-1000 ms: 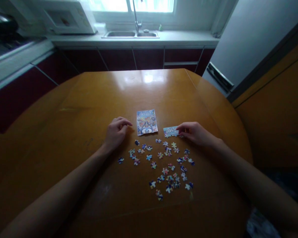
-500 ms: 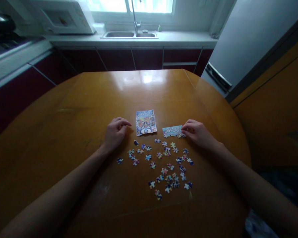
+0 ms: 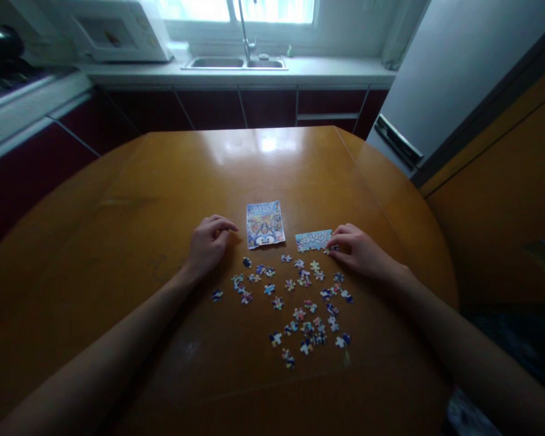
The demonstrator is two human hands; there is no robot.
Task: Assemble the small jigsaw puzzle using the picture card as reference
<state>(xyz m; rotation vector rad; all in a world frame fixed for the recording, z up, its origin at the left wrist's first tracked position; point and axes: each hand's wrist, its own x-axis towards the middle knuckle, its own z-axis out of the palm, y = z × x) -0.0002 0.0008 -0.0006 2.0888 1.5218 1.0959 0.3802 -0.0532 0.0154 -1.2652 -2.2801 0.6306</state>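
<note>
On the round wooden table (image 3: 163,181) lies a small colourful picture card (image 3: 265,224). Right of it is a joined strip of jigsaw pieces (image 3: 313,240). My right hand (image 3: 361,252) rests at the strip's right end, its fingertips pinched on a small piece there. My left hand (image 3: 207,244) lies loosely curled on the table left of the card, with nothing seen in it. Several loose jigsaw pieces (image 3: 300,303) are scattered on the table in front of both hands.
Behind the table runs a counter with a sink and tap (image 3: 236,60) under a bright window. A microwave (image 3: 118,30) stands at the back left. A grey fridge (image 3: 436,79) is at the right, beside an orange wall panel (image 3: 504,200).
My right hand has slid a little from the strip's top right corner down to its lower right end. The left hand has hardly moved.
</note>
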